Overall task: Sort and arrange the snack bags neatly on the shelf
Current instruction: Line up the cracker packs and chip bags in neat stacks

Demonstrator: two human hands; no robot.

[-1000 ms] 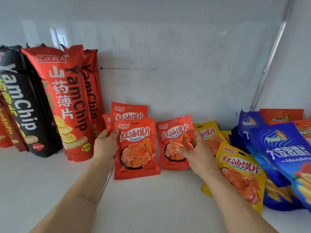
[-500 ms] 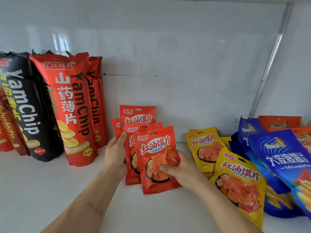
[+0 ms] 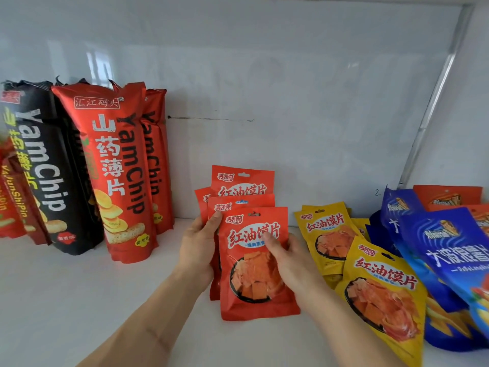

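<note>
Since the earlier frames the front red pouch [image 3: 258,263] has slid left from beside the yellow ones and now covers the red stack, and the left hand [image 3: 197,250] has shifted with it.

The left hand's grip is clamped on the stack's left edge, thumb on the second pouch's top corner. The right hand [image 3: 289,256] pinches the front pouch, fingers across its face. The stack stands mid-shelf, near the back wall.

To finish this step well, I judge both hands should square the pouch edges together, tap the bottoms level on the shelf [image 3: 79,300], then push the stack back until it leans on the wall, clear of the tall bags.

Counted: four red pouches show, three yellow pouches [image 3: 381,287] at least, toward the right edge, with two or three blue bags [image 3: 449,250] and some orange ones behind. Toward the left edge stand two tall red YamChip bags [image 3: 116,170] and at least one black bag [image 3: 45,165]; more are cut off.
</note>
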